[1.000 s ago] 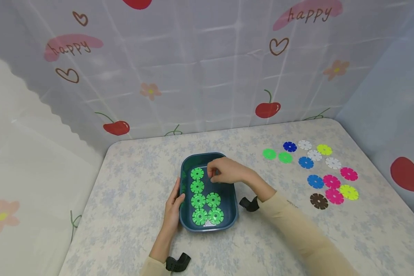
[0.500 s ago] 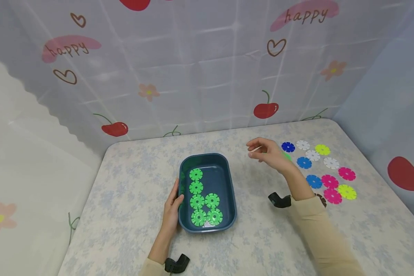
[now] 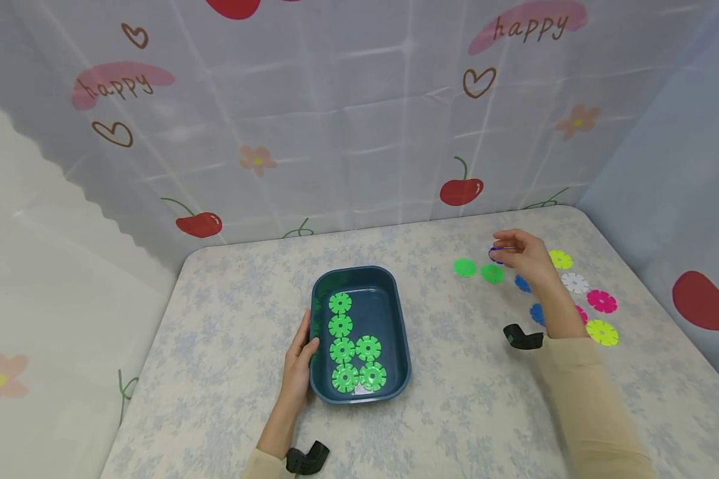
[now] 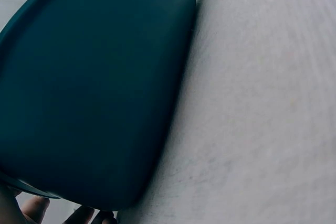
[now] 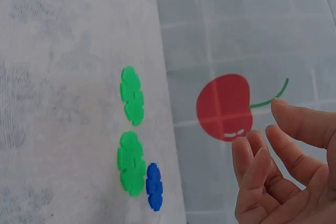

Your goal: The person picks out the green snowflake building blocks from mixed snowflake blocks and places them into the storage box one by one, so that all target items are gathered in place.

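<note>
My left hand (image 3: 297,362) grips the left side of a dark blue plastic tub (image 3: 386,319), its thumb at the rim. Several green notched discs (image 3: 368,348) lie flat in the tub, in its left and near parts. My right hand (image 3: 526,258) hovers over the loose discs at the right, fingers loosely bent and apart. Nothing shows between thumb and fingers in the right wrist view. Just under the fingertips is a dark blue disc (image 5: 154,187), partly hidden in the head view. Beside it on the table lie two green discs (image 3: 465,267).
Further discs spread to the right: yellow (image 3: 602,332), white (image 3: 574,283), pink (image 3: 602,301) and blue (image 3: 536,313), some covered by the right hand and forearm. A printed curtain (image 3: 347,159) hangs behind the table's back edge.
My right hand has left the tub and moved right across the table to the loose discs, its fingers opening. The left hand keeps its grip on the tub, which stays in place.
</note>
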The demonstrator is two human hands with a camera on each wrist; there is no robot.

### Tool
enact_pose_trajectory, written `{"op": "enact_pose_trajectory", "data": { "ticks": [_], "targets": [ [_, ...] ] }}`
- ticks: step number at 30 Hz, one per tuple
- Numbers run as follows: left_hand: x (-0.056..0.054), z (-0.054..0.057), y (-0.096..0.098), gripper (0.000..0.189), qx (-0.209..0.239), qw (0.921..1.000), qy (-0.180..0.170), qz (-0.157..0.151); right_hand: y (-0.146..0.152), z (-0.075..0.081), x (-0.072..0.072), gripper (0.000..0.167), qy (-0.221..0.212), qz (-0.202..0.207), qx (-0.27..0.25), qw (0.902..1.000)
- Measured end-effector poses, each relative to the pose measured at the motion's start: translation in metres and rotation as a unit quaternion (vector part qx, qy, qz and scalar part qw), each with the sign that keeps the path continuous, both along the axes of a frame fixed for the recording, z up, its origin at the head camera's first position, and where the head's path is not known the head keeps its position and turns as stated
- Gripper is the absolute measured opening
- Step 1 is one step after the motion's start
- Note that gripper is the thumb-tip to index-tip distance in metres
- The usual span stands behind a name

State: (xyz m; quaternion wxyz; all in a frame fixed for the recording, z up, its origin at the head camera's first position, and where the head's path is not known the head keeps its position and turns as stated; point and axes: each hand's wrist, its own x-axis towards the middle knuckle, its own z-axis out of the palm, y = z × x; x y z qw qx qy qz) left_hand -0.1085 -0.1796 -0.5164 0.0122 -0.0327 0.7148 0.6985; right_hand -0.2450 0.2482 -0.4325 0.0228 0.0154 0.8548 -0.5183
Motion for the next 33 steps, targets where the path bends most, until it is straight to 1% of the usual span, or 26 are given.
{"op": "enact_pose_trajectory", "data": {
  "ticks": [3,8,11,15,22,27,33],
  "targets": [
    [0.0,0.0,0.0,0.056,-0.004,1.0,0.0,0.0,0.008,-0.007,-0.004,0.051,-0.021,-0.015,0.012,0.9996],
    [0.0,-0.001,-0.001,0.055,-0.005,1.0,-0.001,0.001,0.015,-0.018,-0.008,0.053,-0.043,-0.036,0.033,0.9979],
    [-0.001,-0.002,0.0,0.055,-0.005,1.0,-0.001,0.002,0.018,-0.025,-0.01,0.054,-0.057,-0.04,0.037,0.9969],
    [-0.001,-0.002,0.0,0.055,-0.004,1.0,-0.002,0.001,0.023,-0.033,-0.013,0.056,-0.076,-0.026,0.051,0.9955],
    [-0.002,-0.001,0.0,0.056,-0.001,1.0,0.002,-0.002,0.027,-0.046,-0.017,0.059,-0.086,0.014,0.074,0.9934],
    [-0.002,-0.002,-0.001,0.057,0.001,1.0,0.002,-0.004,0.026,-0.052,-0.018,0.062,-0.102,0.021,0.092,0.9903],
    [0.0,-0.001,-0.001,0.057,0.001,1.0,0.002,-0.004,0.024,-0.056,-0.017,0.062,-0.104,0.028,0.121,0.9868]
  ]
}}
